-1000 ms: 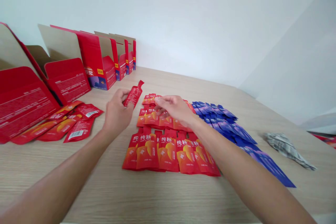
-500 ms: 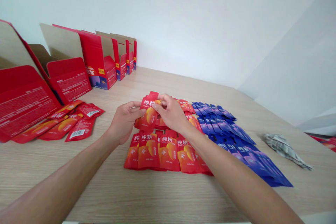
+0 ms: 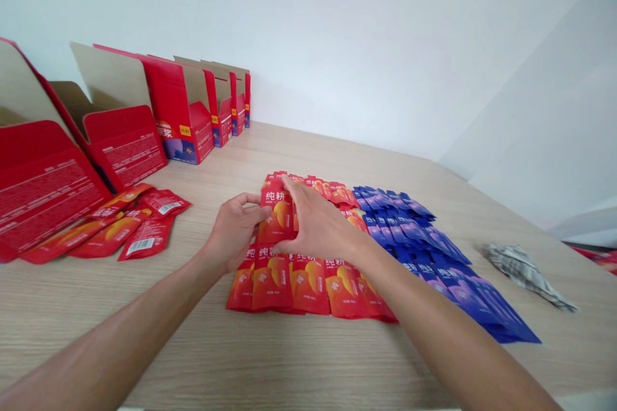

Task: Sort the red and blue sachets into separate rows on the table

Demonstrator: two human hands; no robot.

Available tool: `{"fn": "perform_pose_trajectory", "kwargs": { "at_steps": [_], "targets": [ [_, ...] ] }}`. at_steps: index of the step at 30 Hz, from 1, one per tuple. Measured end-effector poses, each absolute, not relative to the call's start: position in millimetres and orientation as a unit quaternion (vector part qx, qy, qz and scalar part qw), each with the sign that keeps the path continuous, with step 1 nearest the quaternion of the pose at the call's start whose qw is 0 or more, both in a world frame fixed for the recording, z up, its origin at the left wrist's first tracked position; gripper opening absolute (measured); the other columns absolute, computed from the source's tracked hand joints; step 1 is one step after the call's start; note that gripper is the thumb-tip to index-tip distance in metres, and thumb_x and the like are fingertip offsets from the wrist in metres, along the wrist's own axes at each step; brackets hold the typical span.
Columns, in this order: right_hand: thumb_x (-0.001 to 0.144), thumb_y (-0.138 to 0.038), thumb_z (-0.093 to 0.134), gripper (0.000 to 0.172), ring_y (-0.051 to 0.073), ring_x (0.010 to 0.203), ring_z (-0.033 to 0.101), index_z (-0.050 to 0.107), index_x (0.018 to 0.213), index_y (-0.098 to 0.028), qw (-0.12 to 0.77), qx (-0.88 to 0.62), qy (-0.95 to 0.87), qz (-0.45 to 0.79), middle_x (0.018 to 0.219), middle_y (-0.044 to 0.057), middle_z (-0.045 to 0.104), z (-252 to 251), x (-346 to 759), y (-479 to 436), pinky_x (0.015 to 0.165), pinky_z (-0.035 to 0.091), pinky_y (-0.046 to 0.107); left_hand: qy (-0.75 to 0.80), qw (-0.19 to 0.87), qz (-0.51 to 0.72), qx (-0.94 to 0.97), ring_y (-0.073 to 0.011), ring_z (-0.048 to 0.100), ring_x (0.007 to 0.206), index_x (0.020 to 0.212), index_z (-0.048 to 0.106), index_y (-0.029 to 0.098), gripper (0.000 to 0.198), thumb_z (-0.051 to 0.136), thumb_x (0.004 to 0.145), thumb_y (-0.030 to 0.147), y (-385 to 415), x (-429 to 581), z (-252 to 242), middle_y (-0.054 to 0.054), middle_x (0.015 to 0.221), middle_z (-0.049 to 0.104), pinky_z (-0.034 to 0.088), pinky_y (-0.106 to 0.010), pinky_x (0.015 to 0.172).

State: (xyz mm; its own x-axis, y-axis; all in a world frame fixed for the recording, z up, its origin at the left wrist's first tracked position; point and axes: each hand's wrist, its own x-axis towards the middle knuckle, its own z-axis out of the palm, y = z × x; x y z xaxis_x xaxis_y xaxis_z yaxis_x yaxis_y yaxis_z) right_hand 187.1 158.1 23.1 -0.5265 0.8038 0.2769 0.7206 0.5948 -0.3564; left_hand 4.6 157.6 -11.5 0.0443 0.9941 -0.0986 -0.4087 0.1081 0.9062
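A red sachet [image 3: 276, 212] with a yellow fruit print lies over the middle row of red sachets. My left hand [image 3: 231, 231] pinches its left edge, thumb on the front and fingers curled behind. Along the sachet's right side is my right hand [image 3: 318, 218], thumb and forefinger spread wide. Its forefinger reaches the sachet's upper edge and its thumb is down by the lower edge; whether the thumb presses on it I cannot tell. Nearer to me runs a front row of overlapping red sachets [image 3: 308, 282]. Part of the middle row is hidden under my right hand.
Rows of blue sachets [image 3: 453, 276] adjoin the red ones on the right. A crumpled checked cloth [image 3: 523, 273] lies farther right. Loose red sachets [image 3: 116, 225] are piled at left, before several open red cartons [image 3: 125, 141] standing along the wall.
The red sachet has come down flatter onto the row. My right hand has let its pinch go and spread along the sachet's right side; my left hand stays at the left edge.
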Motion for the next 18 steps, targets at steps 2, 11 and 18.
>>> {"fn": "perform_pose_trajectory", "kwargs": {
  "at_steps": [2, 11, 18],
  "targets": [
    [0.069, -0.040, 0.094, 0.130, 0.040, 0.159, 0.036, 0.018, 0.172, -0.020, 0.209, -0.437, -0.869, 0.100, 0.171, 0.022, 0.035, 23, 188, 157, 0.131, 0.031, 0.061, 0.403, 0.631, 0.557, 0.359, -0.0196, 0.073, 0.058, 0.092, 0.060, 0.019, 0.050, 0.094, 0.055, 0.022, 157, 5, -11, 0.001, 0.069, 0.075, 0.059, -0.028, 0.055],
    [0.066, -0.043, 0.093, 0.127, 0.038, 0.151, 0.046, 0.025, 0.170, -0.021, 0.246, -0.438, -0.851, 0.152, 0.167, 0.020, 0.041, 30, 223, 173, 0.126, 0.039, 0.056, 0.370, 0.684, 0.511, 0.366, -0.0218, 0.079, 0.072, 0.100, 0.063, 0.018, 0.038, 0.087, 0.071, 0.017, 148, 12, -8, -0.007, 0.087, 0.082, 0.065, -0.032, 0.069],
    [0.061, -0.052, 0.095, 0.129, 0.037, 0.141, 0.055, 0.029, 0.167, -0.017, 0.276, -0.557, -0.773, 0.122, 0.154, 0.020, 0.053, 41, 325, 251, 0.123, 0.041, 0.054, 0.355, 0.674, 0.478, 0.437, -0.0217, 0.080, 0.078, 0.100, 0.065, 0.017, 0.031, 0.086, 0.079, 0.023, 150, 9, -13, -0.011, 0.095, 0.083, 0.064, -0.033, 0.076]
  ]
}}
